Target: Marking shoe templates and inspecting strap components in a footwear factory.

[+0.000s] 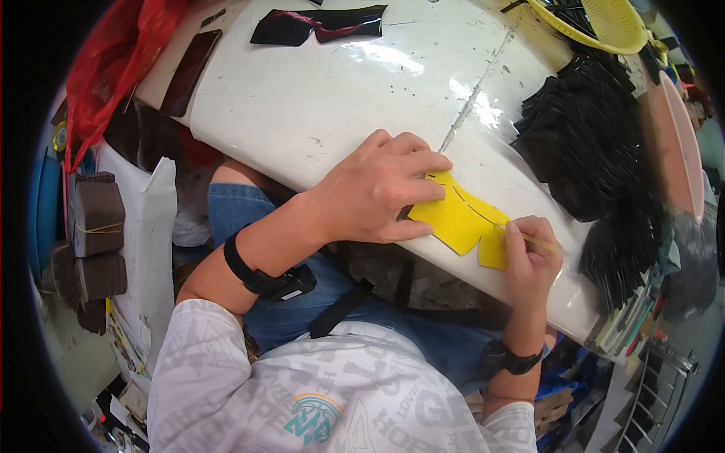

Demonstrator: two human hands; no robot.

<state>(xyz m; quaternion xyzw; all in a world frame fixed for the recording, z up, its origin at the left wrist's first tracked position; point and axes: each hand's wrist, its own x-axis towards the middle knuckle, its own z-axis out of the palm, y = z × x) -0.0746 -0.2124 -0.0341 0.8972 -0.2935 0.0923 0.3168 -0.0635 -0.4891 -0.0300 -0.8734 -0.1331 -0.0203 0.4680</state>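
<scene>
A flat yellow template [461, 215] with a curved slit and a notch in its lower edge lies at the white table's near edge. My left hand [381, 185] bends over its left end, fingertips and thumb pressing it down. A bit of dark material shows beneath my left fingers; the rest of it is hidden. Pinched in my right hand [532, 253] is a thin yellowish pen-like stick [545, 245]. Its tip meets the template near the slit's right end; the exact tip is too small to make out.
Black glossy pieces [317, 25] lie on the white table's far side [302, 98], a dark red strip [190, 73] at left. Stacked black pieces [578, 136] fill the right, beside a yellow basket [604, 26] and pink tray [680, 147]. A red bag [121, 68] hangs far left.
</scene>
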